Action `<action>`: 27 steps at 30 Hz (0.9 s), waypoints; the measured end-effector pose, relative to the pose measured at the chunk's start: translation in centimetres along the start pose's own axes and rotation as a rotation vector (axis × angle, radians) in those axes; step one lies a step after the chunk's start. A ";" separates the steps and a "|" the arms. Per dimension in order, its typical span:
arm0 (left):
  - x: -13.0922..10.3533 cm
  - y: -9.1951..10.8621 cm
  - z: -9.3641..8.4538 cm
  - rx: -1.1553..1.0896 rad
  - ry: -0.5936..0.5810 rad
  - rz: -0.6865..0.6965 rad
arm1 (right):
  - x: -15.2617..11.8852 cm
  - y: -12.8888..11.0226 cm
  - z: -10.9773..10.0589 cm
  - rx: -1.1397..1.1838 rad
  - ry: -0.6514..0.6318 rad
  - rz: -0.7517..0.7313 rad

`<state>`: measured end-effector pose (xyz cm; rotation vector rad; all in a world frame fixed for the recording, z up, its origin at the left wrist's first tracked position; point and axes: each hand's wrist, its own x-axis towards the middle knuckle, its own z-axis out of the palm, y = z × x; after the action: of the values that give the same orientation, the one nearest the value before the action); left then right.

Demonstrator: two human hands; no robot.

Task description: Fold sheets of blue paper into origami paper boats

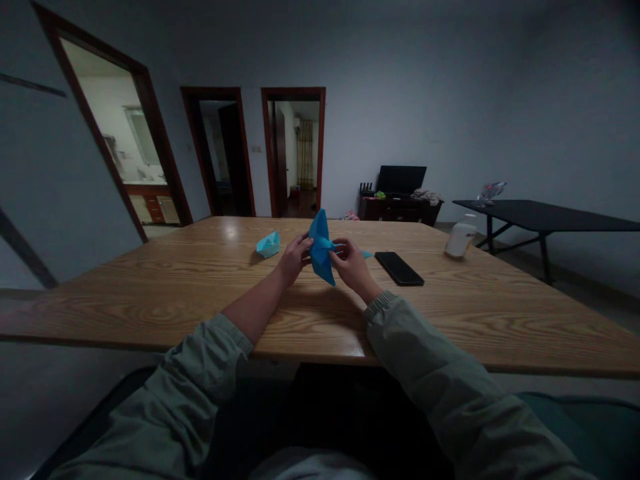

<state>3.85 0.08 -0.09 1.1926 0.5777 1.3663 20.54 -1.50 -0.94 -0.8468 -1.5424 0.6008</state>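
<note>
The blue folded paper boat (320, 248) is held up over the near-middle of the wooden table (200, 287), its long body standing roughly upright with pointed ends at 12 and 6 o'clock. The left hand (297, 259) grips it at its 9 o'clock side, thumb on the near face. The right hand (349, 259) is at its 3 o'clock side, fingers pinched narrow on the part that juts out there.

Clocked from the held boat, with 12 straight ahead, a pale-blue folded paper piece (269, 245) rests on the tabletop at 9 o'clock, apart from the left hand. A small light-blue paper tip (367, 254) shows just beside the right hand at 3 o'clock, the rest hidden. The black smartphone (399, 269) lies flat between 3 and 4 o'clock, and a white bottle (459, 239) stands farther out at 3 o'clock.
</note>
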 end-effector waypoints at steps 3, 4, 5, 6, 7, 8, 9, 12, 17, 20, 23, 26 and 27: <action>-0.2 0.3 0.0 0.017 -0.005 -0.004 | 0.1 0.0 -0.2 -0.016 -0.011 0.009; -0.2 0.4 0.1 0.026 0.005 0.001 | 0.2 0.0 -0.3 -0.009 -0.016 0.011; -0.2 0.6 0.1 0.031 0.022 0.013 | 0.2 0.1 -0.3 0.005 -0.014 0.018; -0.2 0.8 0.1 0.027 0.042 0.032 | 0.3 0.1 -0.4 0.028 -0.006 0.033; -0.2 1.0 0.0 0.008 0.067 0.058 | 0.3 0.2 -0.4 0.059 0.003 0.060; -0.1 1.3 -0.1 -0.023 0.094 0.087 | 0.3 0.2 -0.5 0.091 0.011 0.097; 0.0 1.6 -0.2 -0.064 0.121 0.116 | 0.3 0.3 -0.5 0.119 0.012 0.143; 0.4 2.3 -0.8 -0.181 0.184 0.177 | 0.0 0.2 -0.5 0.196 -0.070 0.292; 0.9 2.7 -1.4 -0.209 0.211 0.188 | -0.5 -0.8 -0.7 0.485 -0.249 0.376; 0.9 2.4 -1.1 -0.221 0.207 0.209 | -0.7 -1.2 -0.3 0.546 -0.260 0.368; 0.7 1.9 -0.5 -0.209 0.158 0.197 | -0.6 -1.2 0.7 0.516 -0.233 0.396; 0.6 1.5 -0.3 -0.122 0.111 0.150 | -0.3 -0.7 1.1 0.462 -0.084 0.385; 0.6 1.5 -0.5 -0.097 0.121 0.150 | -0.1 -0.5 0.9 0.449 -0.029 0.375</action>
<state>2.90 0.49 1.27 1.0977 0.5084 1.5845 19.57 -1.82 -0.74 -0.7810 -1.2082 1.1866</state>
